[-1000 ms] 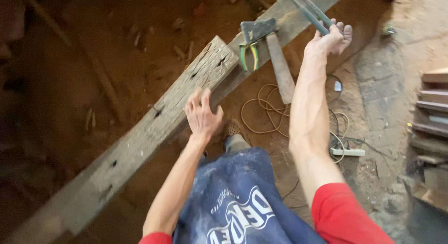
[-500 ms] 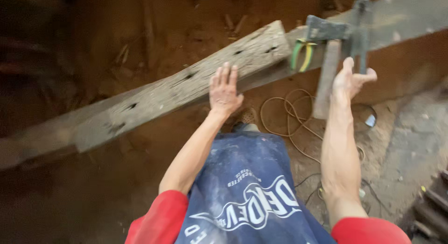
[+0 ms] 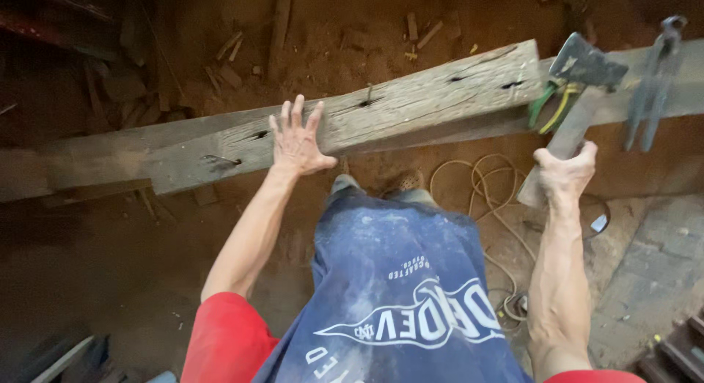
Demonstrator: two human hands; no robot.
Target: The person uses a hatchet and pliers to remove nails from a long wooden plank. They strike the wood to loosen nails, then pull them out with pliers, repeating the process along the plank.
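Long weathered wooden beam [image 3: 433, 97] running across the view from lower left to upper right, pocked with dark nail holes, above a red dirt floor [image 3: 95, 266] scattered with wood scraps. Second grey plank [image 3: 682, 82] lying behind and beneath it at the right end. Left arm stretched forward, nearly straight, left hand [image 3: 297, 141] pressed flat on the beam's near face, fingers spread and open, gripping nothing. Right arm extended forward too, forearm taut, right hand [image 3: 566, 172] curled shut around the lower end of a hatchet's wooden handle [image 3: 557, 145]. Hatchet head [image 3: 587, 62] resting on the plank at the beam's right end, handle slanting down toward the hand. Green-and-yellow-handled pliers [image 3: 551, 104] lying just under the hatchet head, touching it or nearly so, hard to tell. Grey metal pincers [image 3: 653, 82] farther right on the plank, apart from the hatchet. Coiled pale cord [image 3: 480, 189] on the ground below, between the legs and the right hand.
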